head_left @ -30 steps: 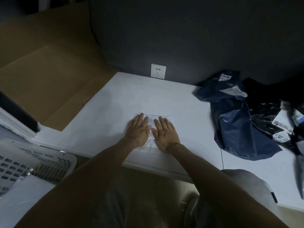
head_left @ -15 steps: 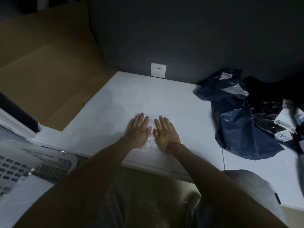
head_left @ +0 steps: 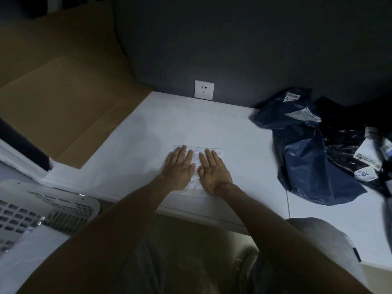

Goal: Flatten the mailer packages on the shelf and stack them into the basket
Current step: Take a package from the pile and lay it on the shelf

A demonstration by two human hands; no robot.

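A small white mailer package (head_left: 196,158) lies flat on the white shelf (head_left: 135,158) near its front edge. My left hand (head_left: 179,167) presses on its left half with straight fingers. My right hand (head_left: 213,170) presses on its right half, palm down, thumbs almost touching. A crumpled dark blue mailer (head_left: 303,149) with white labels lies at the right. Black mailers (head_left: 350,149) with labels are piled beside it at the far right. The white slotted basket (head_left: 48,211) stands low at the left, below the shelf.
A large flat brown cardboard sheet (head_left: 57,98) leans at the back left, overlapping the shelf corner. A white wall socket (head_left: 204,89) sits on the dark wall behind the shelf. A pale flat item (head_left: 27,251) lies inside the basket.
Both hands stay flat on the white mailer with barely any shift. The view has drifted slightly, nothing else moved.
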